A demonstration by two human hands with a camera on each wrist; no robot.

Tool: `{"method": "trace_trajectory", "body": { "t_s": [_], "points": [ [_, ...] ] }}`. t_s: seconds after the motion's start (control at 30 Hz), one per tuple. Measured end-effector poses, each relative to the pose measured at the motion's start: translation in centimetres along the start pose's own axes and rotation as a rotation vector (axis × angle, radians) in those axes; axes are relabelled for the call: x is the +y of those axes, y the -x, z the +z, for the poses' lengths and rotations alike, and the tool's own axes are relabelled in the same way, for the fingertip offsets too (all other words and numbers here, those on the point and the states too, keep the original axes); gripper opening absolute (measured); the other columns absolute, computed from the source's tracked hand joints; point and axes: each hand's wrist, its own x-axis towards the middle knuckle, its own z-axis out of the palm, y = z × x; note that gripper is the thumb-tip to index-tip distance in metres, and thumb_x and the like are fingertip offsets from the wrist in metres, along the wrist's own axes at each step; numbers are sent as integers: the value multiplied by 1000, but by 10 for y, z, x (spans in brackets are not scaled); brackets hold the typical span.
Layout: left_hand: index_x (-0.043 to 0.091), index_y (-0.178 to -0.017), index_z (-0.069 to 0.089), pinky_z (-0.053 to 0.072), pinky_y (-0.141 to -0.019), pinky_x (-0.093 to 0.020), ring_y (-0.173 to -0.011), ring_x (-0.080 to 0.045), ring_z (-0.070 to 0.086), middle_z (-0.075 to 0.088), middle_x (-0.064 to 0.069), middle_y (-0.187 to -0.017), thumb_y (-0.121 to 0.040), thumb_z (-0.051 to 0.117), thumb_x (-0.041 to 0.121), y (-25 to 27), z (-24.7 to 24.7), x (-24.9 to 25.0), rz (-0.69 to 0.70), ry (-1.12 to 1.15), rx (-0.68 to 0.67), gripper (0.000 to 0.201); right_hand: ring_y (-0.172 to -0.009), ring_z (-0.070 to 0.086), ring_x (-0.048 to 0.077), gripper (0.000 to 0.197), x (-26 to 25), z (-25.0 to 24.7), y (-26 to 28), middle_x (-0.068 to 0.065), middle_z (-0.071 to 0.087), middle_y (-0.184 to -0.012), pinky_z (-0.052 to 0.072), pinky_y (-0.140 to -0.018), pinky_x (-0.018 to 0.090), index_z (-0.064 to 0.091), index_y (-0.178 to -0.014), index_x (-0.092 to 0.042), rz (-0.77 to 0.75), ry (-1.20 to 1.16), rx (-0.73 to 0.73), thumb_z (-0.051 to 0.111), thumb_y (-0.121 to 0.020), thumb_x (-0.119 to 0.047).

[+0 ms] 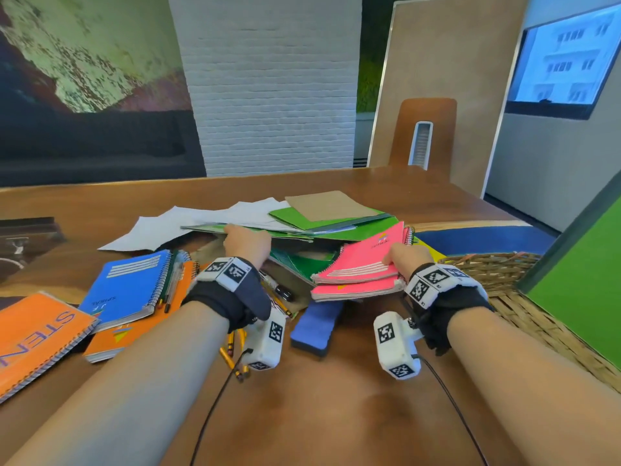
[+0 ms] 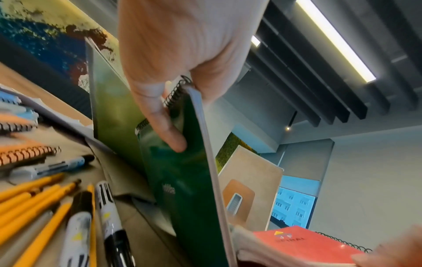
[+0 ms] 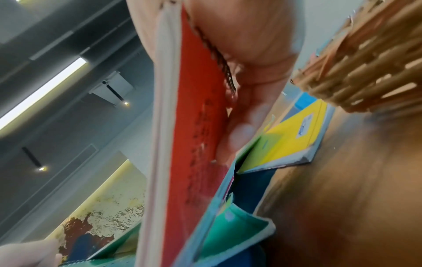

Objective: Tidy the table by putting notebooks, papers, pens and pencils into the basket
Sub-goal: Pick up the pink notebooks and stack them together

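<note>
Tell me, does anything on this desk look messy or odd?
Yes. Notebooks and loose papers lie in a crooked heap mid-table, pencils and markers scattered under it. The wicker basket at right sits near the mess. Nothing looks torn or spilled.

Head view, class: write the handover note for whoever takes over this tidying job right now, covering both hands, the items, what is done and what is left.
Left hand: grips a green spiral notebook in the middle pile.
Right hand: grips the top pink spiral notebook, lifted beside the basket.
Done: a large green item seems to stand in the basket; its other contents are hidden.
Left: blue notebook, orange notebooks, loose papers, pencils and markers, all on the table.
</note>
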Motion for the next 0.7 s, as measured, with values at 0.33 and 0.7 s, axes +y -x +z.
{"method": "trace_trajectory", "body": {
  "t_s": [0.33,0.7],
  "points": [
    [4,-93,65,60,-63,-41,-66,-29,64,62,-9,-92,-83,63,4,36,-57,33,156,240,36,10,-101,58,35,24,-17,-27,49,18,63,-109,46,-86,39,57,-108,0,-388,-164,169,57,-85,-9],
    [16,-120,57,27,-85,-17,-121,-19,44,56,0,-127,-93,57,19,51,-86,63,592,273,223,27,-76,63,23,18,-16,-30,59,5,63,-93,56,-75,41,53,-103,-16,-533,-556,-103,56,-91,-3]
  ]
}}
